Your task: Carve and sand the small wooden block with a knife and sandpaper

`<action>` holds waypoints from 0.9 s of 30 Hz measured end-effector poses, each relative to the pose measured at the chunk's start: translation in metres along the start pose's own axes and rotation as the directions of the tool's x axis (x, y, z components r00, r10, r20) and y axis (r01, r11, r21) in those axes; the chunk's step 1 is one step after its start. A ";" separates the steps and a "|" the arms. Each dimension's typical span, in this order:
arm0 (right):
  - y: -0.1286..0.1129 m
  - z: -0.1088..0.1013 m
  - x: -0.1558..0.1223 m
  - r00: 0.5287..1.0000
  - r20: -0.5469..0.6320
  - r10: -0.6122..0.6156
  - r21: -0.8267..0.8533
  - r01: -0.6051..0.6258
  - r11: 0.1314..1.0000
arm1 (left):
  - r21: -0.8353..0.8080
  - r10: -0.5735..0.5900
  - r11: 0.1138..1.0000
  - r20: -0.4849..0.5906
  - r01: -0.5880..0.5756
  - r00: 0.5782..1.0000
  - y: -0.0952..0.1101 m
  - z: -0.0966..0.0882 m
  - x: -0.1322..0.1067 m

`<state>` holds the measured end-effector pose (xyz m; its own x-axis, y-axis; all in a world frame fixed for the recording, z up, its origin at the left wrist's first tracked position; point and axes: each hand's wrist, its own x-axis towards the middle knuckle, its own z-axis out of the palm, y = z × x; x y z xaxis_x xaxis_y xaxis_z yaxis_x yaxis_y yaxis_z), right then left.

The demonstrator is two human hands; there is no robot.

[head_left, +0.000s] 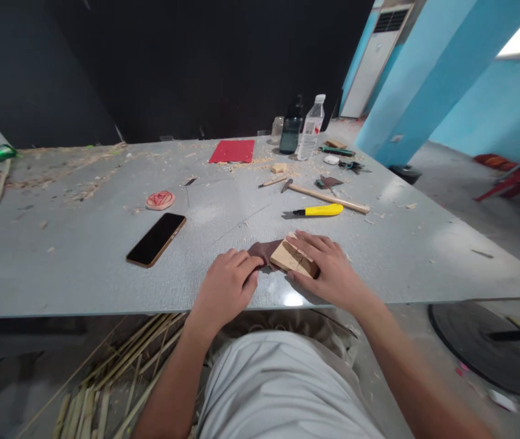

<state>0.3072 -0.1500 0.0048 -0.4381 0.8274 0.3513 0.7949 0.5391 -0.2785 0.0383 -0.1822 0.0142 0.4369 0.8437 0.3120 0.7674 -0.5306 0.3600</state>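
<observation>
A small flat wooden block [291, 258] with scored lines lies near the front edge of the grey table [81, 256], on a dark brown sheet [263, 250] that looks like sandpaper. My right hand [328, 271] grips the block, fingers over its top and thumb at its near edge. My left hand [228, 281] presses the sheet's left end down with curled fingers.
A phone [156, 239] lies left of my hands, a round red carved disc [160, 199] behind it. Further back are a yellow utility knife [321, 211], a hammer [328, 198], a red mat [233, 151] and bottles [309, 129]. Wood shavings litter the table. Bamboo strips [122, 372] lie on the floor.
</observation>
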 end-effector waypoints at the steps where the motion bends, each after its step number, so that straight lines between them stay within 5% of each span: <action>1: 0.000 0.000 0.000 1.000 0.006 0.008 0.004 -0.008 1.000 | 0.001 -0.002 1.000 0.002 0.002 1.000 0.000 0.000 0.000; 6: -0.001 0.000 0.000 1.000 0.002 0.010 0.032 -0.010 0.999 | 0.006 -0.011 1.000 0.005 0.011 1.000 0.001 -0.001 0.000; 14: 0.001 -0.006 -0.003 0.961 -0.275 -0.036 0.144 0.078 0.986 | 0.040 -0.016 0.999 0.036 0.015 0.999 0.000 0.000 0.000; 21: -0.002 -0.002 -0.001 0.990 -0.039 -0.135 0.118 0.139 0.983 | 0.035 -0.006 0.999 0.041 0.004 0.999 -0.001 0.001 0.001; 27: -0.001 0.000 0.000 0.999 -0.049 -0.014 0.043 0.016 0.999 | 0.023 -0.026 0.999 0.031 0.025 0.999 0.000 0.001 0.001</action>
<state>0.3067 -0.1502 0.0054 -0.4282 0.8110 0.3986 0.7688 0.5588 -0.3110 0.0390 -0.1813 0.0134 0.4313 0.8592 0.2752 0.7887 -0.5071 0.3475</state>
